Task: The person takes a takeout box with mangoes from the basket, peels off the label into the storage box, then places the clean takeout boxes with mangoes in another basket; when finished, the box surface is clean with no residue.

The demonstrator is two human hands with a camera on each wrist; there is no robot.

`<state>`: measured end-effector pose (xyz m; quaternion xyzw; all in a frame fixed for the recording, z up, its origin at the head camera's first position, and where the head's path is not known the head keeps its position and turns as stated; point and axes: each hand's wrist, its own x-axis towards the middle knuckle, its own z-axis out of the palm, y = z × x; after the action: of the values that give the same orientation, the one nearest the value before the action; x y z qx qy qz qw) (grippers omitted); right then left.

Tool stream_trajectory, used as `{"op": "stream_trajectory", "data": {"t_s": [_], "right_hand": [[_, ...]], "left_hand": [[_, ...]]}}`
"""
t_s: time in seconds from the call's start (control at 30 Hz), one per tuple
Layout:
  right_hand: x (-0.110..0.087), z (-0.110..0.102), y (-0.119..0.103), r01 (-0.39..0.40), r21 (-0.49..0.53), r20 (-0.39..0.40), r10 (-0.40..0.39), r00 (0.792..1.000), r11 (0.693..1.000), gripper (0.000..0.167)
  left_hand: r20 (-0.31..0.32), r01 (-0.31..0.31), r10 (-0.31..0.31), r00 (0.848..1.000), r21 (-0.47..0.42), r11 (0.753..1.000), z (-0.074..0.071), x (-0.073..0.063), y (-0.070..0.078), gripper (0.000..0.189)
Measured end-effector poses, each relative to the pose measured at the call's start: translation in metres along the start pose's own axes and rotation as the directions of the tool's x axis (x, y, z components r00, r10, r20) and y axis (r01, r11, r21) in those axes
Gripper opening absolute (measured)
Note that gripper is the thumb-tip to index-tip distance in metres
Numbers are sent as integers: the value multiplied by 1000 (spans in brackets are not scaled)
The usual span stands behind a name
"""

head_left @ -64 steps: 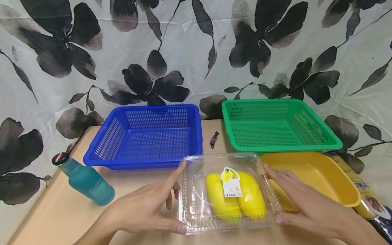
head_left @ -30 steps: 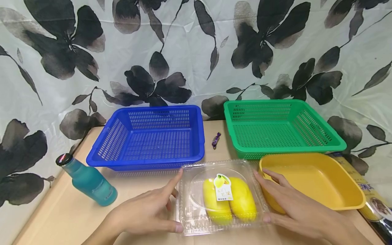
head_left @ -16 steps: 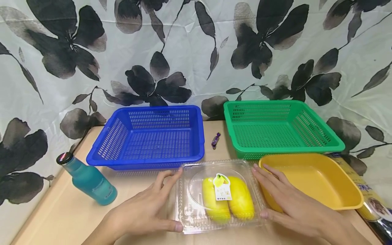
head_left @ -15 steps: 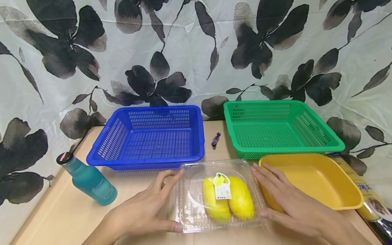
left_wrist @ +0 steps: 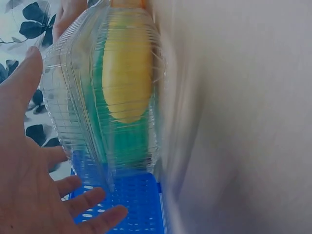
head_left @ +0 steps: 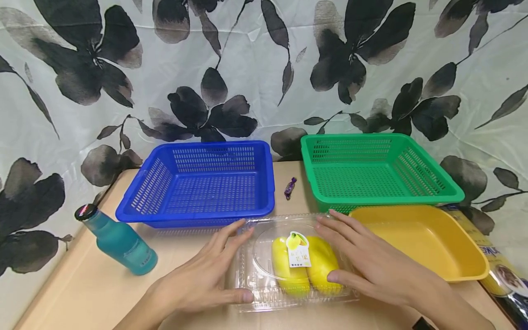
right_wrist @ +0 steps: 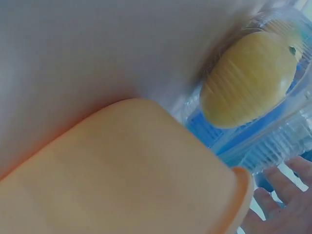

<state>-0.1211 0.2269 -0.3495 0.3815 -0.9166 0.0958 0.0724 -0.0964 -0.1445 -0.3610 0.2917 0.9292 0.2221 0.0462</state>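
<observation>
A clear plastic clamshell with two yellow mangoes and a mango label lies on the table. My left hand, thumb and fingers spread, is at its left edge. From the right, my right hand extends over the lid's edge with straight fingers; contact is unclear. The left wrist view has the left hand spread beside the clamshell and a mango. In the right wrist view, the right hand's fingers reach past the clamshell wall near a mango.
Behind are a blue basket and a green basket, with a purple-wrapped candy between them. A yellow basin sits right, beside a yellow-and-dark package. A teal bottle stands left.
The clamshell has come down and left, toward me, onto the table. Since then my right hand has slid left over the lid, its fingers off the right side. The left fingers have spread wider.
</observation>
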Motion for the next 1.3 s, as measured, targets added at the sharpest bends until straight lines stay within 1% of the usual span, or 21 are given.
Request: {"op": "stream_trajectory", "data": {"t_s": [0.13, 0.27, 0.4, 0.5, 0.7, 0.83, 1.1, 1.17, 1.3], "right_hand": [[14, 0, -5, 12, 16, 25, -12, 1000, 1000, 77], [27, 0, -7, 42, 42, 38, -44, 998, 998, 75], [34, 1, -9, 95, 40, 38, -97, 995, 995, 73], [39, 3, -11, 144, 32, 30, -145, 989, 989, 70], [49, 4, -15, 244, 2, 46, -244, 969, 970, 60], [54, 2, -16, 291, -11, 55, -290, 955, 957, 51], [59, -3, -19, 322, -15, 95, -319, 943, 947, 17], [60, -4, -20, 322, 3, 111, -320, 941, 947, 14], [61, -4, -22, 269, 71, 129, -276, 952, 961, 16]], "left_hand": [[-2, 31, -31, 1000, -5, 1000, 0, 0, -2, 116], [20, 54, -53, 998, -34, 998, 1, 1, -3, 118], [40, 80, -77, 996, -76, 994, 4, 1, -5, 118], [48, 89, -86, 995, -82, 993, 5, 2, -6, 117], [35, 78, -78, 996, 14, 997, 1, 3, -5, 119], [36, 80, -81, 996, 30, 996, -1, 3, -5, 118], [23, 75, -76, 997, 22, 997, 1, 4, -7, 118], [27, 77, -78, 997, 22, 997, 0, 5, -7, 118], [43, 88, -89, 995, 18, 996, -2, 6, -7, 118]]}}
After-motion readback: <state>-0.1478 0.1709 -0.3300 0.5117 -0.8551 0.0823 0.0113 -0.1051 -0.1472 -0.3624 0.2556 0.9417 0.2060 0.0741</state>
